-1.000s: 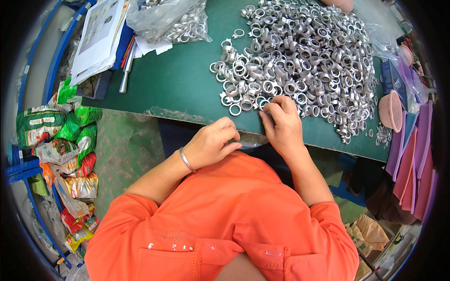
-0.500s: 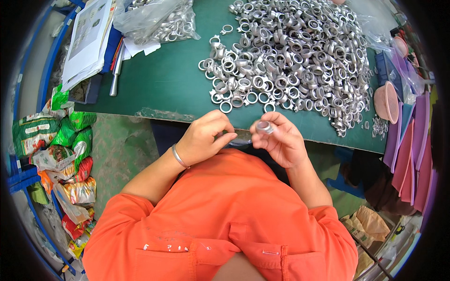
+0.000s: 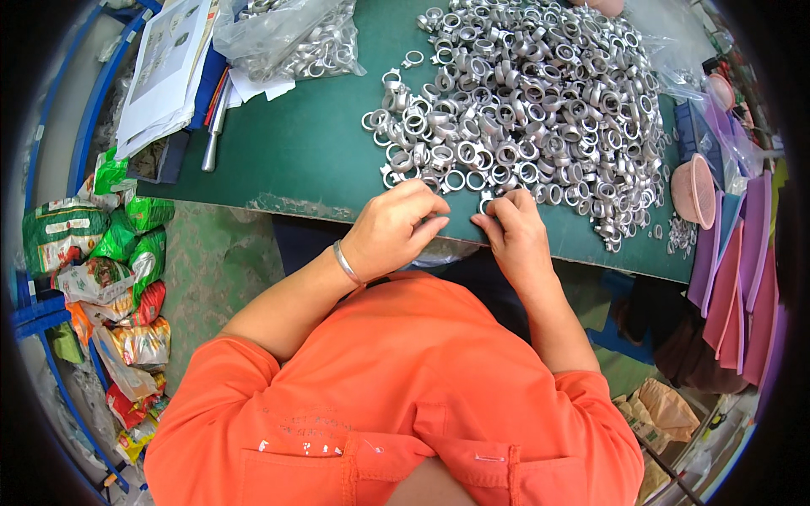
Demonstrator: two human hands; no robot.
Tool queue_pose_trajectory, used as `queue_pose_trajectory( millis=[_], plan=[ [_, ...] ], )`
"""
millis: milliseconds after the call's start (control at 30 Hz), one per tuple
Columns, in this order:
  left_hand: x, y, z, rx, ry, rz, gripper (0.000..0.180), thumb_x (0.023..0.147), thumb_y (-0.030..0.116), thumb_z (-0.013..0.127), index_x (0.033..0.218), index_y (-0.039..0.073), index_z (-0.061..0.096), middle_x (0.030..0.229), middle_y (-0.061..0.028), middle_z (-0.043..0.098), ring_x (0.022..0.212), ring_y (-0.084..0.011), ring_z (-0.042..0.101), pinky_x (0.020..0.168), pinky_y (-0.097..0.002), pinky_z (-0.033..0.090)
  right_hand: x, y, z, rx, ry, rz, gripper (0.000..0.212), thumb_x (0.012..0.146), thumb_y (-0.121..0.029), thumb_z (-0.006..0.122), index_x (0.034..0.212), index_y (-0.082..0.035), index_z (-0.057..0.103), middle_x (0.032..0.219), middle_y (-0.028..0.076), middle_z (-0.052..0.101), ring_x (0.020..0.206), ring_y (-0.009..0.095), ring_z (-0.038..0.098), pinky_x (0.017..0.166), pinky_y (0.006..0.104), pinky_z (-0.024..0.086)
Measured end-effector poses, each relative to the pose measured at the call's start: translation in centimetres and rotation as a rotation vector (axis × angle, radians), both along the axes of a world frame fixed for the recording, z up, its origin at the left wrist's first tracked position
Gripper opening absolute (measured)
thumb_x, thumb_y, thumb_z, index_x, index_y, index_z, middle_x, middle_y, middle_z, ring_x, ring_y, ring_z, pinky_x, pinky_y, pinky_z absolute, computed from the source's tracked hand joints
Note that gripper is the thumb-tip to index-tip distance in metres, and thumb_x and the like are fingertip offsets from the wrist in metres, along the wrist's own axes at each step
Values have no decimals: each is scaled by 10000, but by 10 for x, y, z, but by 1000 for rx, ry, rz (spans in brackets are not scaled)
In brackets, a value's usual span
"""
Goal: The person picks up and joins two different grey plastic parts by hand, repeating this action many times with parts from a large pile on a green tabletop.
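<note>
A big heap of silvery metal rings (image 3: 548, 110), each with small side lugs, is spread over the green table. At the heap's near edge my right hand (image 3: 516, 232) has its fingers and thumb drawn together on a metal ring (image 3: 485, 204), which the fingers partly cover. My left hand (image 3: 392, 226), with a bangle at the wrist, is beside it over the table's front edge. Its fingers are curled toward the thumb; whatever they may hold is hidden.
A clear plastic bag (image 3: 291, 38) of similar rings lies at the far left, near papers (image 3: 164, 76) and a metal-handled tool (image 3: 214, 135). On the right are a pink basket (image 3: 693, 191) and a blue bin (image 3: 697, 135). The table edge (image 3: 312, 211) runs before me.
My right hand has turned over and moved forward to the heap's edge; the ring raised in its fingers before is no longer visible there. My left hand has moved slightly forward and right.
</note>
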State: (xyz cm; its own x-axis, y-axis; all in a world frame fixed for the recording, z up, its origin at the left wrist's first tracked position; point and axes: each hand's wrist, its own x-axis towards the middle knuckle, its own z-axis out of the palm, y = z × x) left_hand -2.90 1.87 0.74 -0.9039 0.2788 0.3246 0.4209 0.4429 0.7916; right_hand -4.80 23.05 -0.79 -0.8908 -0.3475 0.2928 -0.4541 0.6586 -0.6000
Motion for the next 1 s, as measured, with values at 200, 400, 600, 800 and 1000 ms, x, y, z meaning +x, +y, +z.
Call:
queue_pose_trajectory(
  millis=[200, 400, 600, 800, 1000],
  plan=[
    [3, -1, -6, 49, -36, -12, 107, 762, -24, 695, 852, 6, 646, 768, -59, 565, 613, -141, 541, 547, -259, 443, 15, 15, -3, -593, -456, 117, 163, 749, 36, 713, 816, -18, 575, 1052, 83, 587, 811, 128, 590, 651, 278, 488],
    [0, 1, -1, 55, -31, -13, 100, 763, -32, 694, 846, 4, 652, 769, -47, 566, 582, -105, 513, 521, -238, 424, 23, 10, -10, -1218, -678, 278, 255, 827, 26, 641, 1049, -21, 525, 1125, 193, 566, 892, 186, 626, 704, 290, 566],
    [3, -3, -3, 67, -42, 8, 93, 765, -37, 690, 839, 3, 652, 768, -41, 567, 571, -95, 504, 514, -230, 417, 22, 20, 2, -1697, -1207, 385, 223, 889, -101, 532, 1069, 31, 536, 1088, 277, 572, 768, 255, 648, 471, 274, 543],
    [7, -2, -6, 69, -67, -27, 95, 765, -38, 691, 841, 2, 649, 758, -40, 557, 578, -99, 500, 519, -232, 417, -15, 24, 14, -231, -146, 22, 67, 831, -56, 649, 874, -34, 603, 805, 49, 566, 688, 182, 588, 514, 296, 451],
    [10, 0, -4, 87, -71, -30, 98, 763, -39, 694, 838, 4, 647, 748, -38, 546, 577, -102, 491, 518, -234, 413, -21, 15, 11, 113, 203, -75, 155, 754, -60, 694, 899, -66, 638, 852, 72, 581, 745, 284, 594, 618, 384, 490]
  ],
)
